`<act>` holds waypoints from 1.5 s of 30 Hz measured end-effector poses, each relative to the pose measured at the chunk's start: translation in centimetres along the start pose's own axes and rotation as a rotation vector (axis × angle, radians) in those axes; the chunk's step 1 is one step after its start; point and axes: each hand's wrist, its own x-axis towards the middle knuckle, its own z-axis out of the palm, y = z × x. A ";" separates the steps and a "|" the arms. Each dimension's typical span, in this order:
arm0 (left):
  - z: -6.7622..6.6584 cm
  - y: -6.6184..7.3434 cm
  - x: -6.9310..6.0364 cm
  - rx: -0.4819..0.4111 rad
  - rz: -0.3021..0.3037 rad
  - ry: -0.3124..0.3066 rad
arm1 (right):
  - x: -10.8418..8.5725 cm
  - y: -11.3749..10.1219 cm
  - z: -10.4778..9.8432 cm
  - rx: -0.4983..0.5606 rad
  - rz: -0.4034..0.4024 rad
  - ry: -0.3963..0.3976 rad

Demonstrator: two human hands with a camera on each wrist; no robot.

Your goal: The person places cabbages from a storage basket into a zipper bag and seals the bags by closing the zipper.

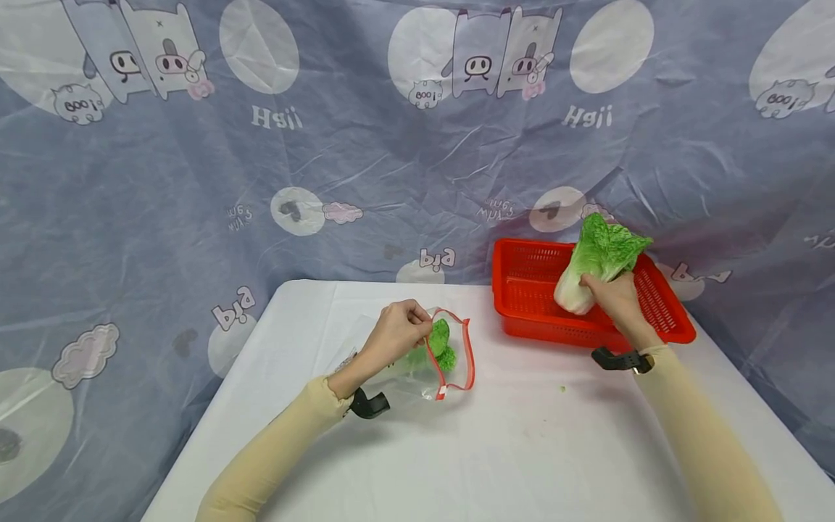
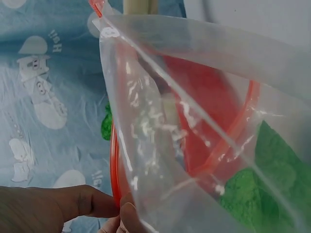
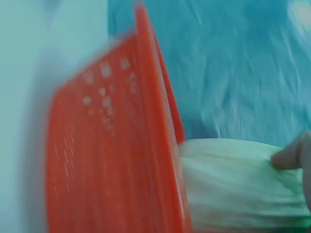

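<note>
My right hand (image 1: pixel 616 297) grips a napa cabbage (image 1: pixel 596 261), its white base low and its green leaves up, over the red basket (image 1: pixel 522 319). In the right wrist view the pale cabbage base (image 3: pixel 233 179) shows beyond the basket's rim, a thumb against it. Over at the left, my left hand (image 1: pixel 401 330) pinches the red-edged mouth of a clear zip bag (image 1: pixel 417 384), which stands open toward the basket. Green leafy pieces (image 1: pixel 440 337) lie inside the bag. The left wrist view shows thumb and fingers (image 2: pixel 97 201) on the red zip strip.
A white table (image 1: pixel 509 457) carries the bag and the basket. Small green and dark bits (image 1: pixel 562 388) lie in front of the basket. Behind the table hangs a grey-blue printed curtain (image 1: pixel 365 159).
</note>
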 end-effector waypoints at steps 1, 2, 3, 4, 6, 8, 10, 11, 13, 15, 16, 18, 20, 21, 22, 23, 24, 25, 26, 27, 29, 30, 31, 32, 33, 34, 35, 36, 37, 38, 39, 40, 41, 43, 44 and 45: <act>0.0 0.0 0.0 -0.005 -0.001 0.001 | -0.6 -0.6 0.6 0.025 -0.007 0.019; 0.0 -0.1 0.0 -0.009 -0.004 0.002 | -1.3 -1.3 1.2 0.036 -0.009 0.035; 0.0 -0.1 0.0 -0.013 -0.002 0.002 | -1.9 -1.9 1.7 0.057 -0.010 0.044; 0.0 -0.1 0.0 -0.017 -0.003 0.003 | -2.7 -2.5 2.3 0.077 -0.014 0.045; 0.0 0.0 0.0 -0.021 -0.002 0.004 | -4.2 -3.6 3.5 0.148 -0.027 0.041; 0.0 0.0 0.0 -0.019 0.001 0.007 | -5.9 -4.6 4.6 0.205 -0.047 0.021; 0.0 0.0 0.1 -0.022 -0.001 0.010 | -7.5 -5.4 5.7 0.260 -0.075 -0.013; 0.0 0.0 0.1 -0.021 -0.002 0.013 | -8.3 -5.6 6.3 0.275 -0.086 -0.036; 0.0 -0.1 0.1 -0.024 -0.001 0.019 | -9.8 -6.1 7.3 0.294 -0.106 -0.092; 0.1 -0.2 0.1 -0.033 -0.004 0.023 | -11.2 -6.3 8.4 0.290 -0.122 -0.145; 0.1 -0.2 0.1 -0.033 -0.003 0.027 | -11.9 -6.4 8.8 0.280 -0.125 -0.171; 0.1 -0.3 0.2 -0.043 0.001 0.027 | -13.3 -6.5 9.8 0.293 -0.158 -0.221; 0.2 -0.4 0.2 -0.045 0.005 0.031 | -14.4 -6.4 10.7 0.289 -0.197 -0.264; 0.2 -0.4 0.2 -0.045 0.010 0.035 | -14.9 -6.3 11.1 0.286 -0.213 -0.284; 0.3 -0.4 0.2 -0.045 0.013 0.038 | -15.4 -6.2 11.6 0.288 -0.228 -0.304; 0.3 -0.4 0.2 -0.046 0.017 0.042 | -15.7 -6.1 12.0 0.291 -0.237 -0.326; 0.3 -0.4 0.2 -0.045 0.023 0.049 | -16.1 -5.9 12.4 0.289 -0.249 -0.348; 0.4 -0.4 0.2 -0.044 0.029 0.056 | -16.3 -5.8 12.8 0.287 -0.256 -0.369; 0.4 -0.4 0.2 -0.045 0.034 0.061 | -16.6 -5.6 13.2 0.290 -0.259 -0.394; 0.4 -0.4 0.3 -0.051 0.039 0.066 | -16.8 -5.4 13.5 0.291 -0.257 -0.411; 0.6 -0.4 0.3 -0.067 0.043 0.067 | -17.2 -5.0 14.0 0.296 -0.257 -0.445; 0.6 -0.5 0.3 -0.075 0.043 0.066 | -17.3 -4.9 14.2 0.300 -0.260 -0.462; 0.7 -0.5 0.3 -0.084 0.042 0.065 | -17.5 -4.8 14.3 0.316 -0.265 -0.483; 0.8 -0.5 0.3 -0.098 0.041 0.062 | -17.6 -4.8 14.4 0.332 -0.274 -0.500; 0.8 -0.6 0.3 -0.111 0.038 0.058 | -17.7 -4.7 14.5 0.349 -0.278 -0.514; 0.9 -0.6 0.3 -0.122 0.036 0.054 | -17.8 -4.7 14.5 0.363 -0.285 -0.530; 0.9 -0.6 0.3 -0.133 0.035 0.051 | -17.9 -4.8 14.5 0.374 -0.293 -0.548; 1.0 -0.6 0.3 -0.141 0.036 0.048 | -18.0 -4.8 14.5 0.383 -0.297 -0.561; 1.0 -0.6 0.3 -0.150 0.037 0.044 | -18.0 -4.9 14.5 0.382 -0.294 -0.565; 1.0 -0.6 0.3 -0.157 0.037 0.041 | -18.1 -5.0 14.4 0.367 -0.288 -0.560; 1.0 -0.5 0.2 -0.161 0.037 0.037 | -18.1 -5.0 14.4 0.350 -0.275 -0.554; 1.0 -0.5 0.2 -0.167 0.037 0.033 | -18.1 -5.1 14.3 0.332 -0.262 -0.547; 1.0 -0.5 0.1 -0.170 0.037 0.031 | -18.1 -5.1 14.3 0.316 -0.245 -0.536; 1.0 -0.5 0.1 -0.173 0.038 0.029 | -18.0 -5.2 14.2 0.281 -0.211 -0.504; 1.0 -0.5 0.1 -0.174 0.036 0.028 | -18.0 -5.2 14.2 0.273 -0.200 -0.491; 1.0 -0.5 0.1 -0.172 0.035 0.029 | -18.0 -5.2 14.2 0.270 -0.190 -0.479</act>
